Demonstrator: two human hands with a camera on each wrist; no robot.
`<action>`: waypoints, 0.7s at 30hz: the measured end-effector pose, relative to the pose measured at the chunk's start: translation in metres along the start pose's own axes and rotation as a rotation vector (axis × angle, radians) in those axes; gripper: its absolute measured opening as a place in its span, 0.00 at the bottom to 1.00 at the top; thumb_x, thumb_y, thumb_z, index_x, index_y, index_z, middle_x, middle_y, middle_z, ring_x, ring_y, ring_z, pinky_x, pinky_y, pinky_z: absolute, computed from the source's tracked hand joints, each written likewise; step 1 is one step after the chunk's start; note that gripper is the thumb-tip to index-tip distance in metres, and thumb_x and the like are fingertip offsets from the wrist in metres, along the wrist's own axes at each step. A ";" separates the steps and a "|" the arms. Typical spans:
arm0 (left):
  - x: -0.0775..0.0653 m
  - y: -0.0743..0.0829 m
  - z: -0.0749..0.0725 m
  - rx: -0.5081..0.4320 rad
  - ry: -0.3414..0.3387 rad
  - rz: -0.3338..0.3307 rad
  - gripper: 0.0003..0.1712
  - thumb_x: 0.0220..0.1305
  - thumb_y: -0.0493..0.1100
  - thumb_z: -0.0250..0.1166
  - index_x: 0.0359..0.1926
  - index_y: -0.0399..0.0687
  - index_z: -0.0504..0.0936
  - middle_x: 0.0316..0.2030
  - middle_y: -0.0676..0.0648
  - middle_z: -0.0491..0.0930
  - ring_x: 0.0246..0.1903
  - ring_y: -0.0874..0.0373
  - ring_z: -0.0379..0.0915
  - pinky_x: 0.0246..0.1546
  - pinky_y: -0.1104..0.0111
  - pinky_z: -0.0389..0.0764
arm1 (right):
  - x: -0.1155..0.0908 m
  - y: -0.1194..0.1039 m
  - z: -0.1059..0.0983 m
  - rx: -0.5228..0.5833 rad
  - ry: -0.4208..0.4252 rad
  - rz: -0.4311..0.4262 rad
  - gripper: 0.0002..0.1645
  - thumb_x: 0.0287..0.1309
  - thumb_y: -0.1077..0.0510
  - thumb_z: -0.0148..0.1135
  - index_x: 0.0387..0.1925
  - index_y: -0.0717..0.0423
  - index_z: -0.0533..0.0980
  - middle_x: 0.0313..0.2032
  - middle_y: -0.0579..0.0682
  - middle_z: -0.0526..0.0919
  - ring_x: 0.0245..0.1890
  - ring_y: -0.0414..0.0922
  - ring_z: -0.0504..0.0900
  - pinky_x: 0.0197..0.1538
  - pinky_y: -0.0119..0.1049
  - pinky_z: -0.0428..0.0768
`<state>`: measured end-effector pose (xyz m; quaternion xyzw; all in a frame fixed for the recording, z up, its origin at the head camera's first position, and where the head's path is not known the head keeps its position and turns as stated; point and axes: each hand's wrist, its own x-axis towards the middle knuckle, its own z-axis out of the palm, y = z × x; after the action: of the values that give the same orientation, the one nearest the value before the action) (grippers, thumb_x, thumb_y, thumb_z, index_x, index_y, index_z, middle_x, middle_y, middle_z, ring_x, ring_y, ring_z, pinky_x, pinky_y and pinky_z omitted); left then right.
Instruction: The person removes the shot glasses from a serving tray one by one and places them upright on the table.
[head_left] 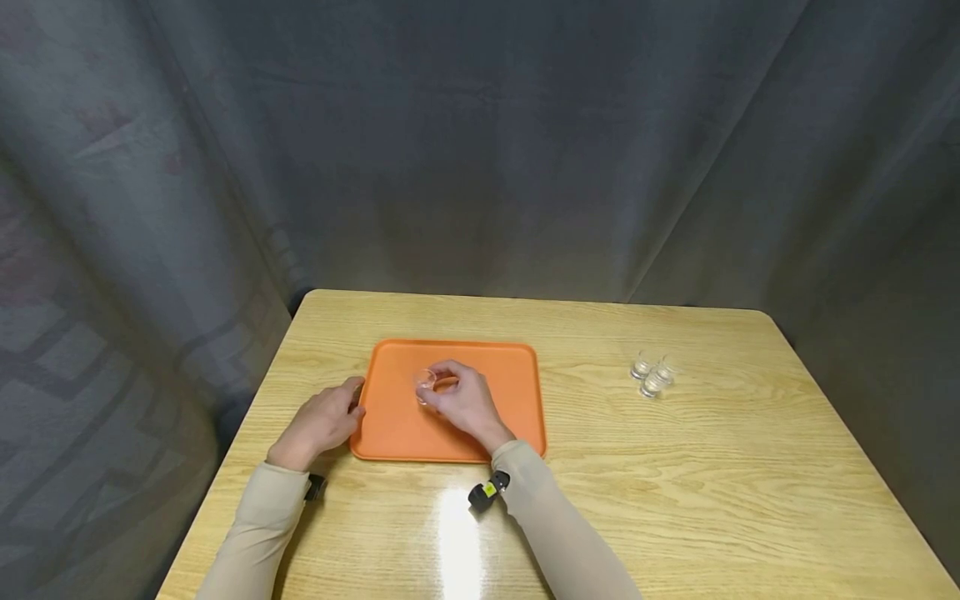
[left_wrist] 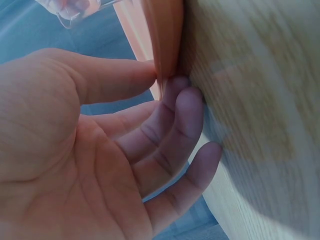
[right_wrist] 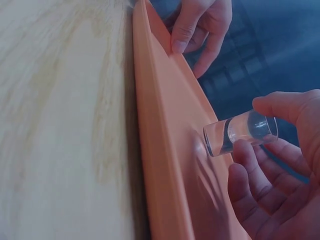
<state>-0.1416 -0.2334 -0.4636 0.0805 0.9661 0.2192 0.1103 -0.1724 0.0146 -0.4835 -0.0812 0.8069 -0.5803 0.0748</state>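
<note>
Between the thumb and fingers of my right hand (head_left: 467,402) is a small clear shot glass (right_wrist: 240,133), held just over the orange tray (head_left: 480,362). In the right wrist view the glass stands upright relative to the tray, its base close over the tray's surface. My left hand (head_left: 321,423) pinches the tray's left rim. The left wrist view has its thumb (left_wrist: 120,79) on top of the rim, with the curled fingers (left_wrist: 187,120) against the outer side, close to the table.
On the right part of the wooden table (head_left: 720,483), several small clear glasses (head_left: 652,382) stand close together. Dark grey curtains (head_left: 480,150) hang behind the table and at both sides. The tray lies left of the table's middle.
</note>
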 end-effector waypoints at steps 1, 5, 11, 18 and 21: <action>0.000 0.000 0.000 0.001 0.001 -0.001 0.31 0.77 0.39 0.60 0.75 0.30 0.67 0.50 0.37 0.86 0.45 0.45 0.84 0.48 0.47 0.82 | -0.001 0.000 -0.001 0.005 -0.001 0.001 0.24 0.59 0.56 0.78 0.57 0.56 0.84 0.48 0.53 0.88 0.32 0.39 0.88 0.33 0.33 0.86; -0.001 0.001 0.000 0.004 0.002 -0.003 0.32 0.77 0.39 0.60 0.75 0.30 0.67 0.50 0.37 0.86 0.45 0.44 0.84 0.48 0.47 0.82 | -0.004 0.001 -0.006 0.002 -0.003 0.007 0.24 0.60 0.55 0.78 0.57 0.54 0.85 0.49 0.52 0.88 0.30 0.38 0.88 0.33 0.33 0.85; 0.000 0.000 -0.002 -0.007 -0.010 -0.008 0.32 0.77 0.39 0.60 0.76 0.30 0.66 0.48 0.38 0.86 0.42 0.47 0.83 0.46 0.49 0.81 | -0.010 0.003 -0.015 0.009 0.005 0.014 0.24 0.59 0.55 0.78 0.57 0.53 0.85 0.51 0.52 0.88 0.29 0.39 0.88 0.32 0.33 0.84; 0.000 -0.002 0.000 0.008 -0.003 -0.008 0.32 0.78 0.40 0.59 0.75 0.29 0.66 0.52 0.35 0.86 0.49 0.41 0.84 0.51 0.46 0.82 | -0.016 0.009 -0.027 0.044 0.005 0.010 0.24 0.59 0.54 0.79 0.57 0.52 0.84 0.51 0.52 0.89 0.29 0.48 0.90 0.29 0.34 0.84; 0.001 -0.003 0.002 0.007 -0.001 -0.010 0.32 0.78 0.40 0.59 0.76 0.29 0.66 0.53 0.34 0.86 0.51 0.40 0.84 0.53 0.45 0.82 | -0.018 0.010 -0.031 0.055 0.006 0.011 0.25 0.59 0.54 0.80 0.57 0.53 0.84 0.51 0.53 0.89 0.29 0.51 0.90 0.28 0.35 0.83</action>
<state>-0.1421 -0.2347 -0.4668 0.0763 0.9672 0.2151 0.1118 -0.1623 0.0504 -0.4824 -0.0729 0.7914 -0.6020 0.0777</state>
